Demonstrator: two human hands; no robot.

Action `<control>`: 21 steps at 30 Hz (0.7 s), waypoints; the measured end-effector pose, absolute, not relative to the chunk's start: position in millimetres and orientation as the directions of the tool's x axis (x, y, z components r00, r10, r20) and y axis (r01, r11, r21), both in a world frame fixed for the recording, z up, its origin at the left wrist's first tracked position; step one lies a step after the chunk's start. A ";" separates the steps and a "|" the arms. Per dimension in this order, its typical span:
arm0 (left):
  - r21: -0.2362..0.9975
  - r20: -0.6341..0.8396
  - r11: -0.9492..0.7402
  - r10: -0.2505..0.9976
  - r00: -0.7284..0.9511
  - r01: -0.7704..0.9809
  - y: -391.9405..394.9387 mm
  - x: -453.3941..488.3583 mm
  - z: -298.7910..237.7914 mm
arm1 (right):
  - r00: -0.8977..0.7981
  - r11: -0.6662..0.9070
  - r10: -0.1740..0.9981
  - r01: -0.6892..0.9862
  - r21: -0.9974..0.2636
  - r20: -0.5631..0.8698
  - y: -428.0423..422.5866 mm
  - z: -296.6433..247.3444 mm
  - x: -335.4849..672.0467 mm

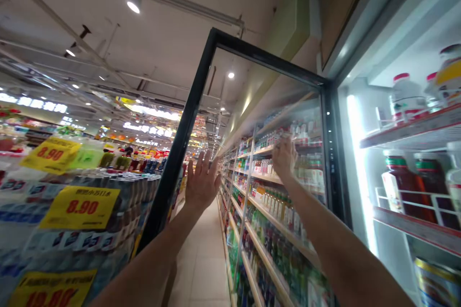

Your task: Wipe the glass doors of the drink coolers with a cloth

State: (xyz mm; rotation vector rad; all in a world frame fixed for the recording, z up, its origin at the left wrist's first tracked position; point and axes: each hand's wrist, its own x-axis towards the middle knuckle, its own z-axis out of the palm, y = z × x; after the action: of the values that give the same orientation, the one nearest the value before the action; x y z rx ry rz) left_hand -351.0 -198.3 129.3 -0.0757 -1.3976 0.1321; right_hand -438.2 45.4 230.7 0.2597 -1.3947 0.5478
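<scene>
A glass cooler door (252,105) with a black frame stands swung open in front of me. My left hand (201,182) is flat against the glass with fingers spread, holding nothing. My right hand (284,158) also presses on the glass farther right, near the hinge side, fingers partly curled and slightly blurred; nothing shows in it. Through the glass I see the aisle and long drink shelves (266,249).
To the right the lit cooler interior (410,153) holds red juice bottles (401,184) and white bottles with red caps (405,96) on wire-fronted shelves. On the left is a stack of bottled-water packs (72,244) with yellow price signs (81,207). A tiled aisle (207,268) runs ahead.
</scene>
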 end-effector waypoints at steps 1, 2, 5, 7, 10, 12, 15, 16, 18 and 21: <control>-0.139 0.975 0.989 0.144 0.171 -0.043 -199.5 -351.6 129.7 | 0.093 0.860 0.086 -0.510 -0.026 0.992 26.3 233.9 -433.4; -0.145 0.973 0.989 0.150 0.173 -0.038 -201.0 -352.4 130.0 | 0.118 0.853 -0.069 -0.507 0.120 0.991 8.7 236.1 -429.0; -0.160 0.973 0.987 0.163 0.164 -0.029 -204.9 -355.0 129.8 | 0.128 0.794 -0.352 -0.483 0.368 0.927 -7.8 237.0 -423.1; -0.168 0.973 0.985 0.171 0.155 -0.032 -206.0 -356.1 128.9 | 0.070 0.840 -0.245 -0.482 0.248 0.967 18.8 232.5 -426.7; -0.168 0.974 0.985 0.172 0.150 -0.040 -204.8 -356.9 127.8 | -0.012 0.870 0.178 -0.466 -0.163 0.984 73.0 219.4 -438.4; -0.156 0.977 0.987 0.160 0.144 -0.038 -203.8 -357.6 127.7 | -0.021 0.840 0.319 -0.457 -0.293 0.948 87.3 205.4 -445.2; -0.146 0.981 0.989 0.147 0.130 -0.021 -204.4 -359.1 127.7 | 0.020 0.872 0.097 -0.484 -0.075 0.995 73.5 177.9 -450.0; -0.146 0.981 0.989 0.147 0.129 -0.016 -205.1 -359.8 127.6 | 0.036 0.864 -0.070 -0.497 0.078 0.997 68.7 169.1 -451.1; -0.153 0.981 0.988 0.153 0.122 -0.010 -206.5 -361.1 126.9 | 0.054 0.821 -0.268 -0.509 0.257 0.962 72.0 155.8 -454.2; -0.156 0.982 0.988 0.156 0.104 -0.014 -207.2 -363.1 126.2 | 0.052 0.878 0.037 -0.478 -0.008 0.998 107.9 148.3 -462.9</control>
State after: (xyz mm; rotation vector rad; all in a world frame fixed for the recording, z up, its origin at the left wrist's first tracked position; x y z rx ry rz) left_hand -363.1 -207.2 126.2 -0.1175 -1.4625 0.1258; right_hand -462.9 107.9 148.3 0.3690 -1.4756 0.4052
